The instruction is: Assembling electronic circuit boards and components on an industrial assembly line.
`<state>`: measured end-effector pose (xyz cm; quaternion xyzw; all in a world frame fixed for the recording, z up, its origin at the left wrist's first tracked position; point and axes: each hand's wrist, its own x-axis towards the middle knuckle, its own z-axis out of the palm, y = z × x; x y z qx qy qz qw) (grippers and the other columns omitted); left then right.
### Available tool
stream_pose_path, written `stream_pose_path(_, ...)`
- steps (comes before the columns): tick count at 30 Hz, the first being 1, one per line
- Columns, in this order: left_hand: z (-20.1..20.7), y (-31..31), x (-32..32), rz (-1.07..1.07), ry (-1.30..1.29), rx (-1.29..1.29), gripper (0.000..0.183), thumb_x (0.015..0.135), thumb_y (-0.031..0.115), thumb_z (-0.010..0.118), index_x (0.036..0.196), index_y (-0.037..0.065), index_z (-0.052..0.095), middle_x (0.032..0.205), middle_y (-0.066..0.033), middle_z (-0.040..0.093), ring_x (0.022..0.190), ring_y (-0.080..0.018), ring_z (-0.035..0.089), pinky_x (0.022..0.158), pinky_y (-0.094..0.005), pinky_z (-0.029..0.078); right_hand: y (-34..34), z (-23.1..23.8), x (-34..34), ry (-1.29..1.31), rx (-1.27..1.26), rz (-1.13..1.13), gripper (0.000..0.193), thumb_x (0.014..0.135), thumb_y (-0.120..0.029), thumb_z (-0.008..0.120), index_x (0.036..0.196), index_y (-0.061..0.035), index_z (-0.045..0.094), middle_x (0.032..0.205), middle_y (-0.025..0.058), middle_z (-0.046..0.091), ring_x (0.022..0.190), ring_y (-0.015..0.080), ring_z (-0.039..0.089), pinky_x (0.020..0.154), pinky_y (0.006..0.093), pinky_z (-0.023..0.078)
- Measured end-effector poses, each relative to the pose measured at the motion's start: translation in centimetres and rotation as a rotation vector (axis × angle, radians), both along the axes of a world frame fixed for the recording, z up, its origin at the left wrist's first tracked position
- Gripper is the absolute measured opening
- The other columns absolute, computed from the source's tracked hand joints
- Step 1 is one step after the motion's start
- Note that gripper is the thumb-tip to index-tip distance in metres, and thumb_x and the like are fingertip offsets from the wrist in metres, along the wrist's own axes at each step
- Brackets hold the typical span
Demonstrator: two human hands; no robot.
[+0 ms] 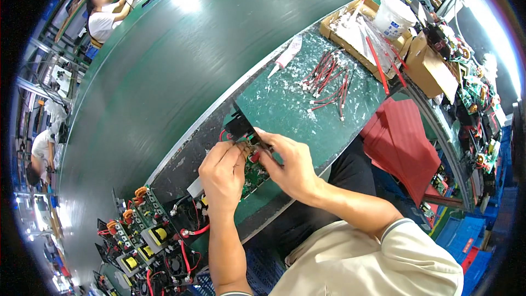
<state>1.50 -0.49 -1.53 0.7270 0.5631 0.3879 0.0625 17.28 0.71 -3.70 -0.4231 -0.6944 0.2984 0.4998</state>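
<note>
A green circuit board (253, 177) with a black plate-like part (239, 126) standing at its far end is between my two hands at the near edge of the bench. My left hand (222, 172) is closed, its fingertips pinched together over the board; what they hold is too small and covered to name. My right hand (290, 167) grips the black part's edge between thumb and fingers. A small red piece shows beside the right thumb. Wires with white connectors (329, 79) lie on the green mat beyond, near a white tube with a pointed nozzle (286, 56).
Several assembled circuit boards (148, 230) crowd the left of the bench. A cardboard tray (350, 35) holds a white bucket (393, 17) at the far right. Red sheets (402, 145) hang by the right edge. A wide green conveyor belt (164, 71) runs past; a person (104, 22) sits across it.
</note>
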Motion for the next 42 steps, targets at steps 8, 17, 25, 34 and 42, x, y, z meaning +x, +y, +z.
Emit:
stream_pose_path(8, 0.7, -0.1, 1.3, 0.049, -0.112, -0.026, 0.014, 0.082, -0.004, 0.070, 0.096, -0.004, 0.070, 0.095, -0.0134, 0.068, 0.079, -0.0253, 0.068, 0.069, -0.0328, 0.053, 1.2, 0.2, 0.5, 0.095, -0.283, 0.054, 0.028, 0.088, -0.004, 0.066, 0.115, 0.0005, 0.065, 0.089, 0.0210, 0.069, 0.078, 0.0328, 0.070, 0.068, 0.0367, 0.054)
stream_pose_path(17, 2.2, -1.4, 1.3, 0.059, -0.072, -0.168, 0.023, 0.086, -0.007, 0.063, 0.107, -0.002, 0.072, 0.101, -0.0115, 0.069, 0.080, -0.0192, 0.068, 0.073, -0.0298, 0.054, 3.4, 0.2, 3.9, -0.518, -0.134, -0.142, 0.029, 0.085, -0.026, 0.075, 0.083, -0.0005, 0.063, 0.075, 0.0144, 0.065, 0.073, 0.0332, 0.065, 0.066, 0.0448, 0.051)
stream_pose_path(25, 2.7, -1.4, 2.1, 0.002, 0.006, -0.209, 0.025, 0.082, -0.008, 0.068, 0.106, -0.002, 0.073, 0.093, -0.0100, 0.066, 0.074, -0.0180, 0.066, 0.066, -0.0297, 0.052, 2.7, 0.2, 2.5, 0.243, -0.653, 0.421, 0.022, 0.097, -0.020, 0.065, 0.090, 0.0011, 0.065, 0.069, 0.0043, 0.064, 0.063, 0.0090, 0.058, 0.056, 0.0264, 0.046)
stream_pose_path(34, 3.4, 0.5, 1.5, 0.040, -0.034, -0.172, 0.017, 0.083, -0.003, 0.072, 0.099, -0.001, 0.073, 0.086, -0.0088, 0.067, 0.075, -0.0169, 0.064, 0.067, -0.0292, 0.050, 4.0, -1.8, 3.2, 0.159, -0.413, -0.110, 0.031, 0.088, -0.025, 0.074, 0.096, 0.0044, 0.069, 0.074, 0.0064, 0.066, 0.068, 0.0141, 0.062, 0.066, 0.0301, 0.051)
stream_pose_path(42, 1.6, 1.5, 1.5, 0.169, 0.104, -0.144, 0.015, 0.083, 0.001, 0.072, 0.097, 0.002, 0.074, 0.088, -0.0099, 0.066, 0.077, -0.0232, 0.065, 0.069, -0.0332, 0.050, 5.5, -1.7, 0.0, 0.133, -0.485, 0.143, 0.021, 0.086, -0.012, 0.072, 0.095, 0.0050, 0.065, 0.083, 0.0189, 0.070, 0.073, 0.0213, 0.068, 0.070, 0.0364, 0.053)
